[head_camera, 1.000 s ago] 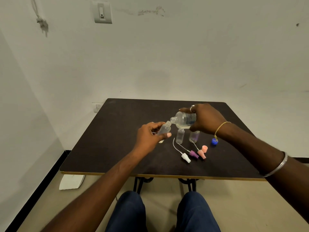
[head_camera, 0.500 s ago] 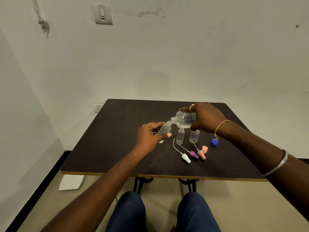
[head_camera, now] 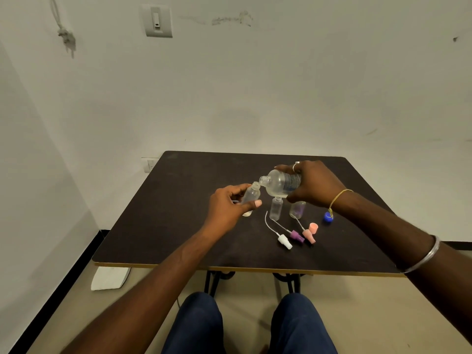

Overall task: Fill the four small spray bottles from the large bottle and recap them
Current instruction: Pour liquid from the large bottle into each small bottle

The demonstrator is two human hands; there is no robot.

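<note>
My right hand (head_camera: 315, 183) grips the large clear bottle (head_camera: 279, 183), tipped on its side with its open mouth pointing left. My left hand (head_camera: 228, 206) holds a small uncapped spray bottle (head_camera: 250, 196), tilted, its neck just below the large bottle's mouth. Two more small clear bottles (head_camera: 276, 208) (head_camera: 297, 209) stand open on the dark table (head_camera: 166, 221) under my right hand. A white spray cap (head_camera: 284, 240), a purple one (head_camera: 296, 235) and a pink one (head_camera: 309, 236) with dip tubes lie in front of them, beside a loose pink cover (head_camera: 313, 228).
A blue cap (head_camera: 328, 217) lies on the table right of the small bottles, near my right wrist. White walls close in behind and on the left. My knees (head_camera: 250, 323) are under the table's near edge. A white object (head_camera: 109, 278) lies on the floor at left.
The large bottle has tipped slightly further and risen a little in my right hand. My left hand keeps the small bottle in the same place.
</note>
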